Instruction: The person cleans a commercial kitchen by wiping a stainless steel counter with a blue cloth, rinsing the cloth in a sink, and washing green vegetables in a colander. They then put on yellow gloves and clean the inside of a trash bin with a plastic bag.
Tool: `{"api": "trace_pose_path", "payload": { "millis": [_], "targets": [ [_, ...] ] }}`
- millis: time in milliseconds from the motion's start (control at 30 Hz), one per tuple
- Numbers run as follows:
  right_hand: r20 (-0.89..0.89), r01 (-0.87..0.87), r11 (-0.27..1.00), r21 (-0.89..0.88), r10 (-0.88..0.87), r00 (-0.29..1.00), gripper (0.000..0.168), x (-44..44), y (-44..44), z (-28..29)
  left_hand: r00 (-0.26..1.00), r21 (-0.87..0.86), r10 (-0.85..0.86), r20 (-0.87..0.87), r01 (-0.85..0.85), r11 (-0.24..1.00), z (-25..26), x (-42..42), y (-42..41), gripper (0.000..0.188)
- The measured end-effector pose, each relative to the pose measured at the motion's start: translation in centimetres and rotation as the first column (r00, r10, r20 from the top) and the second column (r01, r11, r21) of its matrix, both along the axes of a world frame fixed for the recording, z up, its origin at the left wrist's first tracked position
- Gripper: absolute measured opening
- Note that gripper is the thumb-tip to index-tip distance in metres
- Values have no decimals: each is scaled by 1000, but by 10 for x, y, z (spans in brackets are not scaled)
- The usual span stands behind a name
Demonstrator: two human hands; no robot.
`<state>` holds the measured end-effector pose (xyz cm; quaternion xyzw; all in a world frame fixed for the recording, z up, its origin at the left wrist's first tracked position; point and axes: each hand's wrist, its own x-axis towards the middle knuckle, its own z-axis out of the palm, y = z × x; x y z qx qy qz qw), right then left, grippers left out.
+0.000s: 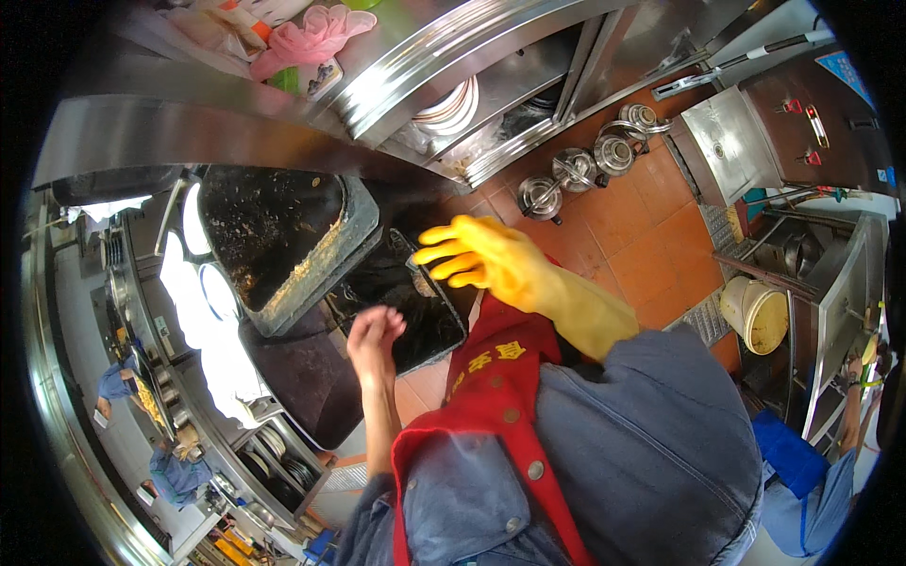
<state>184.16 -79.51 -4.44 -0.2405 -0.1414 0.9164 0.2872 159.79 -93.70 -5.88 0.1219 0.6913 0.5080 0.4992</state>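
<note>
My left hand (375,336) is bare, its fingers curled together and slightly blurred, with no object visible in them. My right hand (485,262) wears a long yellow rubber glove; its fingers are spread and hold nothing. Between and beyond the hands lies an open black bin (396,311) with some light scraps inside. Farther off, a large black container (357,226) has food residue along its wall and bottom. A dark panel or lid (297,375) is left of my left hand. My red apron (488,354) hangs below the glove.
Stacked white dishes (212,332) stand at the left beside the containers. Several metal kettles (541,198) sit on the orange tiled floor. A whitish bucket (764,322) is at the right. Steel cabinets (467,92) border the top. Other people are at far left and lower right.
</note>
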Motion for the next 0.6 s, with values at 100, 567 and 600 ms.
{"api": "trace_pose_path", "payload": {
  "millis": [100,567,600],
  "targets": [
    [77,192,981,-19,-190,979,47,31,-9,-28,957,81,-283,60,278,957,-19,32,94,17],
    [164,456,879,-140,-433,886,43,65,-3,-64,677,38,314,666,-451,892,-137,104,295,41],
    [168,455,880,-136,-432,886,44,64,-2,-65,659,74,284,696,-459,885,-144,101,297,39]
  ]
}}
